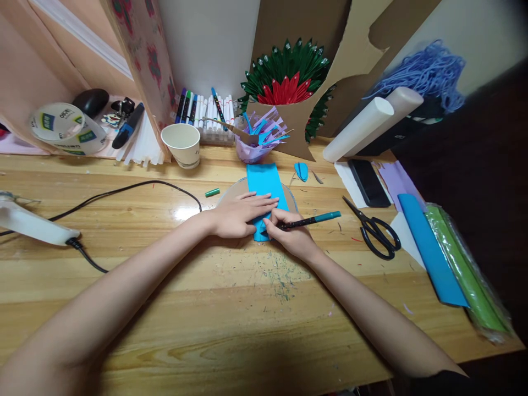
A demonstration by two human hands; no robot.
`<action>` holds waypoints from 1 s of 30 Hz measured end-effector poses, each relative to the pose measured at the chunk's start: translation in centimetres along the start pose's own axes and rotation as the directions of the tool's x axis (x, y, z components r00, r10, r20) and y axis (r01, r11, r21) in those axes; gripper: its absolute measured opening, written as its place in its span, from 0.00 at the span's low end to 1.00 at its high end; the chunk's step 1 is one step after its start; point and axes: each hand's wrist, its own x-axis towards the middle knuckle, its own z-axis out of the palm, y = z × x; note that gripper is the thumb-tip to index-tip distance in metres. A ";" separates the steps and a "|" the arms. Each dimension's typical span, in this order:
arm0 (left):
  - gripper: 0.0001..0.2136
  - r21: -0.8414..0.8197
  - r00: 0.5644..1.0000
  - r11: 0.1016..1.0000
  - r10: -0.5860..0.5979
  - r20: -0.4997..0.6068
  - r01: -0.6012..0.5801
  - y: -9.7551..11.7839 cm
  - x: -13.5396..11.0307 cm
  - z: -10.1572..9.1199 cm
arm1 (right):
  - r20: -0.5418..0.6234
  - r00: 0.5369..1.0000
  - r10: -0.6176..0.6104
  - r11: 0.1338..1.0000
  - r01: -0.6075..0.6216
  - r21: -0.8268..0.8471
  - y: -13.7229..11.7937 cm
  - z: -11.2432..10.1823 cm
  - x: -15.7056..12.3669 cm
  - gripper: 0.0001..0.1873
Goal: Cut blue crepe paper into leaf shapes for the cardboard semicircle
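A strip of bright blue paper [263, 177] lies over a round brown disc [231, 192] on the wooden table. My left hand [239, 215] presses flat across the strip, its fingers stretched to the right. Gripped in my right hand [293, 234] is a dark marker [315, 219] with a teal end pointing up to the right. Its lower tip is at the near end of the strip, mostly hidden by my fingers. A small green cap [212, 192] rests left of the disc. Beyond the strip's right side lies a small blue cut-out piece [301, 171].
Black scissors [377, 231] lie to the right, near a phone [368, 183] and blue paper roll [431, 250]. At the back stand a paper cup [181, 146], a marker box [214, 135] and a bowl of purple shreds [249, 151]. A white corded tool [37, 223] lies left.
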 end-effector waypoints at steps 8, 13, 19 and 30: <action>0.30 0.009 1.000 1.000 -0.004 0.012 0.004 -0.1 0.0 0.0 | 0.025 1.000 0.010 1.000 -0.010 -0.013 -0.2 0.0 0.0 0.17; 0.30 0.015 1.000 1.000 -0.017 0.021 0.017 -0.1 0.1 0.0 | 0.070 0.998 0.006 0.999 -0.004 -0.031 -0.3 -0.2 -0.1 0.17; 0.31 0.009 1.000 1.000 -0.010 0.012 0.010 -0.1 0.0 0.0 | 0.077 0.997 0.008 1.000 -0.006 -0.028 -0.4 0.1 -0.3 0.17; 0.34 -0.002 1.000 1.000 0.011 -0.014 -0.011 -0.3 -0.5 -0.2 | -0.396 0.883 0.253 0.920 -0.093 0.380 2.1 -4.7 0.8 0.15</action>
